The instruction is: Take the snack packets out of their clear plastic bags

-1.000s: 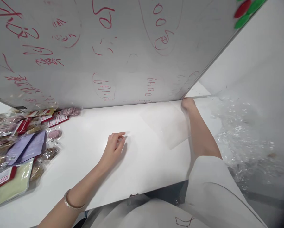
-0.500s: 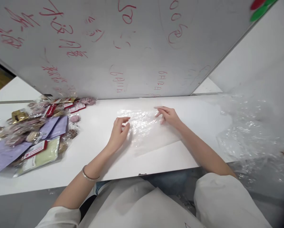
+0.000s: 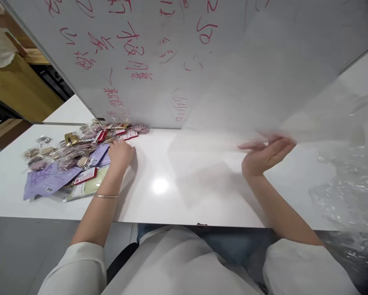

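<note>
L hand [image 3: 121, 155] at R edge of pile [image 3: 68, 151], grip can't tell; R hand [image 3: 260, 159] well R of pile w/ blurred film [image 3: 309, 132], hold unclear. Step prob. picking from pile; calls for clean pinch.

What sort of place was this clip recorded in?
Probably a packing area or workroom: wrapped packets lie piled at left, a written-on whiteboard stands behind, and crumpled clear plastic is heaped at right.
</note>
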`<action>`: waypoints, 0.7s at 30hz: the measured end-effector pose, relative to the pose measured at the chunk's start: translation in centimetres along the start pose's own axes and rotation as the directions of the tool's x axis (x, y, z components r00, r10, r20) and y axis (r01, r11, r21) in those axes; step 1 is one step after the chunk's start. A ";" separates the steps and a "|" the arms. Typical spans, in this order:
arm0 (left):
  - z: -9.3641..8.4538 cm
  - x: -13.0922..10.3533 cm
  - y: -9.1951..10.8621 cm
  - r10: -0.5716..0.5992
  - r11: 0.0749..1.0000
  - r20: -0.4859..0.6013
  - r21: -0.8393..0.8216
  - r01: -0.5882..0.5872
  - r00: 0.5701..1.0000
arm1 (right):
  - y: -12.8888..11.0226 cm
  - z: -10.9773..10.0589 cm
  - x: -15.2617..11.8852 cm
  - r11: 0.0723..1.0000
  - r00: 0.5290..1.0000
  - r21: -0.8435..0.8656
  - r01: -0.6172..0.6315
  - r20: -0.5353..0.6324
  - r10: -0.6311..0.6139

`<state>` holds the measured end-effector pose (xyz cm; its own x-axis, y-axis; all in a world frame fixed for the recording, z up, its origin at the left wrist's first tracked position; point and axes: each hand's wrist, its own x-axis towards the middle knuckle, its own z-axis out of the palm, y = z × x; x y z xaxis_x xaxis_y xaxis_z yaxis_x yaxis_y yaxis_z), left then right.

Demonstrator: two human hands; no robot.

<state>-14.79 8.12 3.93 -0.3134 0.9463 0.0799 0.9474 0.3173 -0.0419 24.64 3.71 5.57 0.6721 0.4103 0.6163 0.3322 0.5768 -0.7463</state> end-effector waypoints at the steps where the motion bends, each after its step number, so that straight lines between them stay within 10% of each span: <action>1: 0.2 0.3 0.0 0.016 1.000 0.035 0.018 -0.017 0.999 | -0.2 0.1 0.4 0.997 0.997 -0.034 -0.063 0.043 0.064; 4: 0.5 1.2 0.6 0.075 0.995 0.101 0.056 -0.081 0.992 | 0.7 0.1 0.5 0.932 0.878 -0.255 -0.258 0.342 0.336; 8: 0.1 1.3 1.1 0.155 0.987 0.155 0.015 -0.159 0.976 | 3.5 0.2 -1.5 0.662 0.476 -0.647 -0.378 0.478 0.738; 12: -1.8 -1.1 2.1 0.211 0.943 -0.214 -0.211 -0.256 0.954 | 5.5 1.0 -2.5 0.539 0.341 -0.715 -0.446 0.421 0.840; 15: -3.6 -3.9 4.3 0.359 0.683 -0.520 -0.420 -0.598 0.775 | 6.0 2.4 -1.8 0.526 0.327 -0.688 -0.500 0.413 0.850; 18: -4.5 -6.2 7.2 0.714 0.206 -0.472 -0.564 -0.800 0.517 | 6.1 3.8 -0.5 0.498 0.249 -0.663 -0.559 0.438 0.864; 21: -4.1 -7.1 9.4 0.857 0.023 -0.362 -0.686 -0.728 0.368 | 6.0 4.1 0.8 0.477 0.138 -0.630 -0.613 0.509 0.850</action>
<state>-3.42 4.07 7.01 0.7199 0.5971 0.3537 0.2942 -0.7241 0.6238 24.46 10.39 2.64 0.0383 0.9061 -0.4214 0.1632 -0.4217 -0.8919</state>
